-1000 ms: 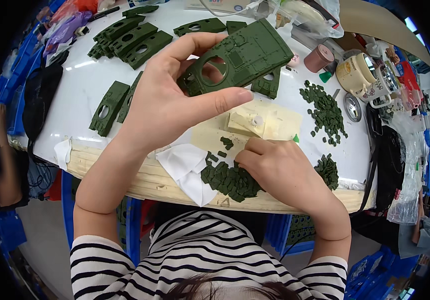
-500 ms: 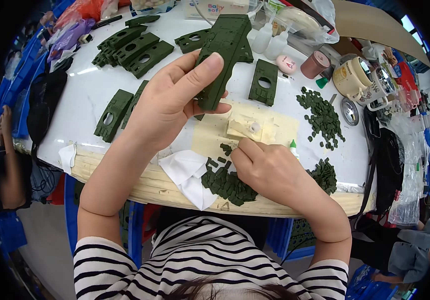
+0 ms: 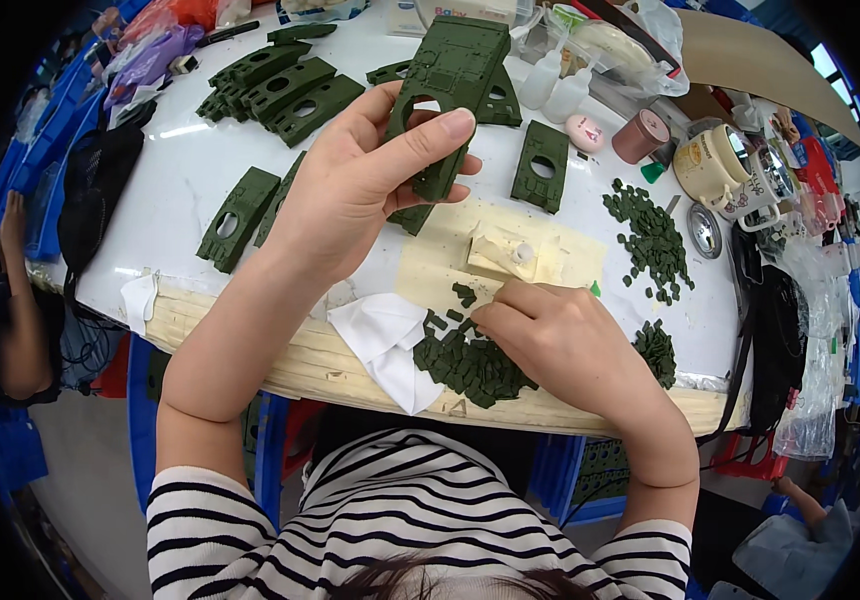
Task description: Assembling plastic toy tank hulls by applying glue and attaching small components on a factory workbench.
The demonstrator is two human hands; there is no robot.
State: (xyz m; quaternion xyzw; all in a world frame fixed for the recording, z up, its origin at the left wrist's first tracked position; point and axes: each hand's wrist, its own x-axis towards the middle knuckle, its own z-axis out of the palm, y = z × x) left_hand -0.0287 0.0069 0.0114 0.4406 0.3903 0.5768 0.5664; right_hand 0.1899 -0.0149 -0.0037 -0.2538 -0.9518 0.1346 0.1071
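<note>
Above the middle of the white round tabletop (image 3: 190, 170), a dark green moulded plastic hull piece with a round hole (image 3: 450, 90) is held up in the air, tilted on end, probably so that its underside faces the person. The left hand (image 3: 370, 185) is closed around its lower end, thumb laid across the near face and fingers curled behind.

Nearer, the right hand (image 3: 560, 345) rests on the tabletop with its fingertips pinched narrowly together at the edge of a heap of small dark green plastic bits (image 3: 470, 360), seemingly picking one out; whether a bit is already between the fingers cannot be told. Just beyond lies a pale yellow paper sheet (image 3: 440, 275) with a small cream block (image 3: 500, 250) on it, and a white cloth (image 3: 385, 340) to the left. More green hull pieces (image 3: 280, 85) are stacked at the far left, and another scatter of green bits (image 3: 650, 235) lies to the right, near a cream ceramic mug (image 3: 715, 165).
</note>
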